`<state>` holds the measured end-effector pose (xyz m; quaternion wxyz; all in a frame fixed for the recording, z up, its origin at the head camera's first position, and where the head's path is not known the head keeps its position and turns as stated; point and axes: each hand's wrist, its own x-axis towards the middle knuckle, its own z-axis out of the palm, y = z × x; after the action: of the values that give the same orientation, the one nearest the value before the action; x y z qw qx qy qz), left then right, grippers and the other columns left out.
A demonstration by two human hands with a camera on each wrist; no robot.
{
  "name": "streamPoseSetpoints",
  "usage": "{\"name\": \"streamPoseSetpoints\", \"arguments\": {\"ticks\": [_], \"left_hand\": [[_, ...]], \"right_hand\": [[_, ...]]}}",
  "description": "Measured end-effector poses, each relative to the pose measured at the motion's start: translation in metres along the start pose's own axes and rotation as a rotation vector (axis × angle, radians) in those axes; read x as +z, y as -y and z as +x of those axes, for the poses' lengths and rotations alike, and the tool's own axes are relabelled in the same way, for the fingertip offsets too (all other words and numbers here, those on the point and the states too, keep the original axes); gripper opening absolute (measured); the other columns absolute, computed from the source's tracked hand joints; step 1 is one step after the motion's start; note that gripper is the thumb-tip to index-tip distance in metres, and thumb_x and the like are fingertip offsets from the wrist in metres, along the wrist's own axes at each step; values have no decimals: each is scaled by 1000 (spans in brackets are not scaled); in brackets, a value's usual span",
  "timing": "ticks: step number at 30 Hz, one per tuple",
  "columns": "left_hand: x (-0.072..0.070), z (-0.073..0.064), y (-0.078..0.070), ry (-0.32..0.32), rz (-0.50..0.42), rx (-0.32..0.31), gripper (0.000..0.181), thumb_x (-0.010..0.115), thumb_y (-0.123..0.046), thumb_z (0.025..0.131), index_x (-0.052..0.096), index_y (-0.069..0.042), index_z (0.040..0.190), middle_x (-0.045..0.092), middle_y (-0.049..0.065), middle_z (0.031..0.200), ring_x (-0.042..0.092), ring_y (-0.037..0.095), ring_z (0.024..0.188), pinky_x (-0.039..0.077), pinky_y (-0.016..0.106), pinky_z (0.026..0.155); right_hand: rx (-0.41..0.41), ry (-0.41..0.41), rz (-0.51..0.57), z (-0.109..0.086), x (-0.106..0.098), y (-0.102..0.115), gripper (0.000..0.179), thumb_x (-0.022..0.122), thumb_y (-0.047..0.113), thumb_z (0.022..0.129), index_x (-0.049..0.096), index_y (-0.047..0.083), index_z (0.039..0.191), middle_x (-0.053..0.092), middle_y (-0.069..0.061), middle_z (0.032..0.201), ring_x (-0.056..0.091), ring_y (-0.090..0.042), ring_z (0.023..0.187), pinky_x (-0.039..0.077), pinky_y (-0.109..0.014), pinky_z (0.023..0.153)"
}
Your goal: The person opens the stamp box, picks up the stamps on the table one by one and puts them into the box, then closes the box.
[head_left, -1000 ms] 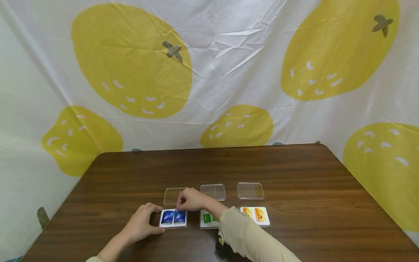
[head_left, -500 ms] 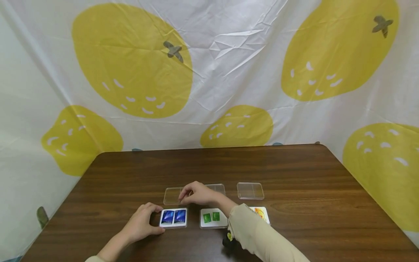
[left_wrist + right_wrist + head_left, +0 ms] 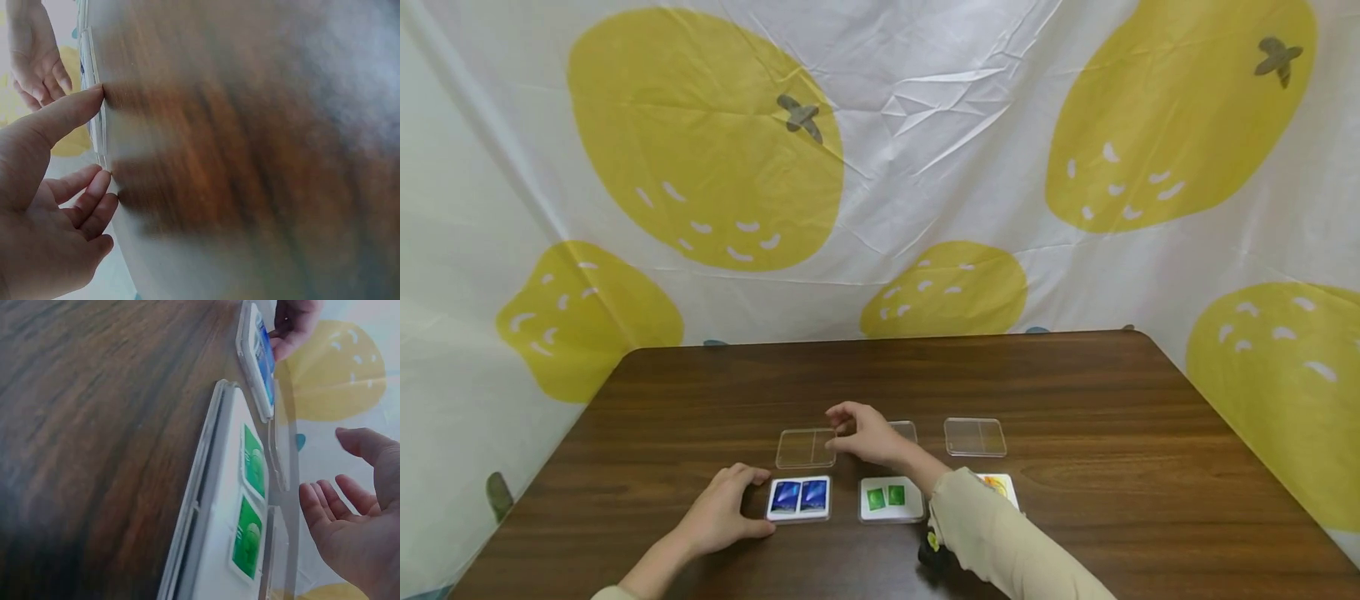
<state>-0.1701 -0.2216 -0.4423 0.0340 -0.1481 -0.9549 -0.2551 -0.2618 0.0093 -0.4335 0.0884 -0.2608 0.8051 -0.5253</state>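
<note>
A clear plastic case [image 3: 798,517] lies at the left of the front row, with two blue picture cards [image 3: 800,496] side by side on its white face. My left hand [image 3: 720,511] holds it at its left end, thumb at the near corner and forefinger at the far one. In the left wrist view the thumb [image 3: 78,109] touches the case's edge. My right hand [image 3: 868,435] hovers with nothing in it, fingers loosely bent and parted from the thumb. Beside its fingertips is a clear lid [image 3: 797,450], flat on the table behind the blue-card case.
A case with two green cards [image 3: 886,497] lies to the right. A case with orange pictures [image 3: 1000,486] is partly covered by my right sleeve [image 3: 992,533]. Two more clear lids lie behind, one at far right [image 3: 974,437]. A lemon-print cloth [image 3: 917,167] hangs behind the table [image 3: 1075,400].
My right hand has lifted off the blue cards and moved back and right towards the lids, its fingers spreading. The green cards have come into view. My left hand stays put.
</note>
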Motion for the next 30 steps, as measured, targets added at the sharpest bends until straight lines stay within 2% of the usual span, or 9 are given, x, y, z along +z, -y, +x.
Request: {"name": "streamPoseSetpoints", "arguments": {"ticks": [6,12,14,21,30], "left_hand": [[0,-1,-1,-10,-7,3,60,85,-25,54,61,-2,104,58,2,98,50,24,98,42,43,85],[0,-1,-1,-15,-9,1,59,85,-26,54,62,-3,103,58,2,97,51,24,98,41,43,86],[0,-1,-1,-16,-11,0,58,85,-26,54,62,-4,102,58,1,97,51,23,98,42,42,85],[0,0,-2,-13,-17,-4,52,84,-26,55,63,-6,98,57,-1,95,50,21,96,42,41,84],[-1,0,-2,-6,-12,1,52,85,-27,54,64,-7,97,57,-2,94,50,20,95,42,40,83]], "right_hand": [[89,-55,-23,7,6,-2,52,73,14,74,53,-7,117,57,-21,112,54,-31,102,46,-32,79],[129,7,-139,10,9,-4,60,76,13,69,51,-9,120,55,-19,112,52,-30,104,42,-36,89],[113,26,-185,11,9,-5,62,77,12,66,51,-10,118,55,-19,110,51,-29,102,42,-35,89],[-25,61,-451,13,11,-5,61,81,15,57,58,-9,109,55,-17,103,49,-27,98,39,-32,89],[-25,78,-535,15,12,-4,57,82,17,58,61,-5,106,56,-13,99,50,-26,97,38,-32,87]]}}
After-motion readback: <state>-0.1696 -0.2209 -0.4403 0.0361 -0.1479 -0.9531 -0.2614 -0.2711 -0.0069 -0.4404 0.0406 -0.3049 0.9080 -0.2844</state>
